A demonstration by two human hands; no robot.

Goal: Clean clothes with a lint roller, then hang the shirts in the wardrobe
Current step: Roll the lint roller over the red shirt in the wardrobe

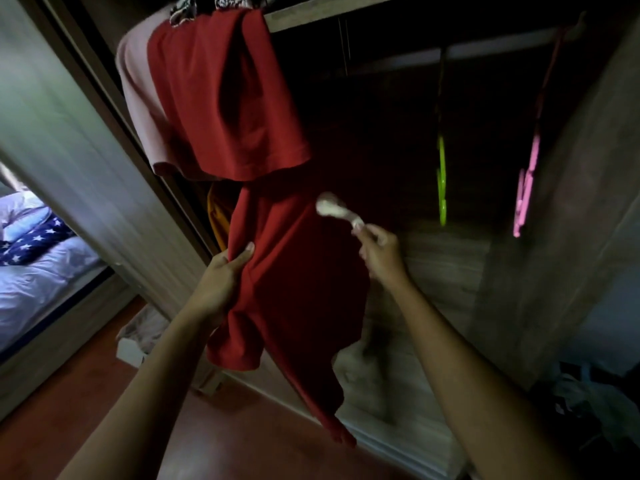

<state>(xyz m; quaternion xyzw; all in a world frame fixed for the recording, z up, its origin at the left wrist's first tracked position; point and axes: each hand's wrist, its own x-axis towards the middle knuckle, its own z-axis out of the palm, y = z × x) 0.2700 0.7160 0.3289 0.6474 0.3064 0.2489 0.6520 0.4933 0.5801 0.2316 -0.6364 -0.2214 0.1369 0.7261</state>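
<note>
Indistinctly, blurred lint roller at red shirt edge.

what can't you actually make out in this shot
Head view:
- lint roller: motion-blurred in the right hand; contact with the red shirt unclear.
- What the red shirt hangs from: hidden by cloth at the top edge.
- green hanger, pink hanger: hooks lost in shadow.
- left hand: fingers hidden behind the red shirt.

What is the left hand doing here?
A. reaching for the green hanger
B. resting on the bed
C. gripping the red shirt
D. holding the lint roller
C: the left hand grips a fold of the red shirt, while the right hand holds the lint roller.
</note>
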